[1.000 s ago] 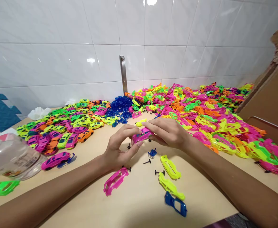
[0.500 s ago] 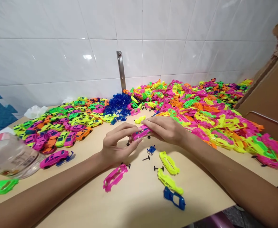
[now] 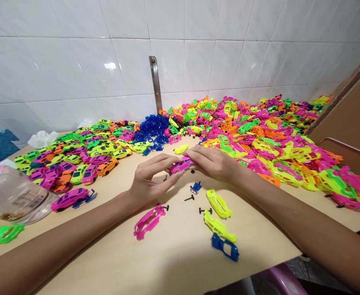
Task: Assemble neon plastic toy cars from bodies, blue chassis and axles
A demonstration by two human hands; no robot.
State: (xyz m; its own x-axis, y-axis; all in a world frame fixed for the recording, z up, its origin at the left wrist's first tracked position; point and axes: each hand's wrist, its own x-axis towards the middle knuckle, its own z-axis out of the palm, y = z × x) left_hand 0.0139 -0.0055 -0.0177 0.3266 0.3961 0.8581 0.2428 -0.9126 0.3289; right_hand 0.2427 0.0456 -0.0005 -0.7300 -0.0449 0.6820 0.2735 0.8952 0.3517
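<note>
Between my two hands is a pink toy car [image 3: 183, 164] with blue windows. My left hand [image 3: 152, 178] grips its left end between thumb and fingers. The fingers of my right hand [image 3: 213, 164] close over its right end. Below them on the table lie a small blue plastic part [image 3: 195, 187] and a black wheel axle [image 3: 189, 198]. A pink car shell [image 3: 149, 222] rests nearer me, with another axle partly behind it. Two yellow car shells, one upper [image 3: 218, 203] and one lower [image 3: 219, 228], lie to the right, beside a blue window piece [image 3: 225, 247].
Finished-looking toy cars [image 3: 75, 162] cover the left of the table [image 3: 130, 266]. Blue parts [image 3: 153, 130] are heaped at the back, with loose coloured shells [image 3: 278, 151] piled right. A clear plastic bottle [image 3: 16, 196] lies at left; a cardboard box [image 3: 348, 119] stands at right.
The pink car has turned slightly in my hands, its side and windows now showing more. The view has tilted down a little; the loose parts lie where they were.
</note>
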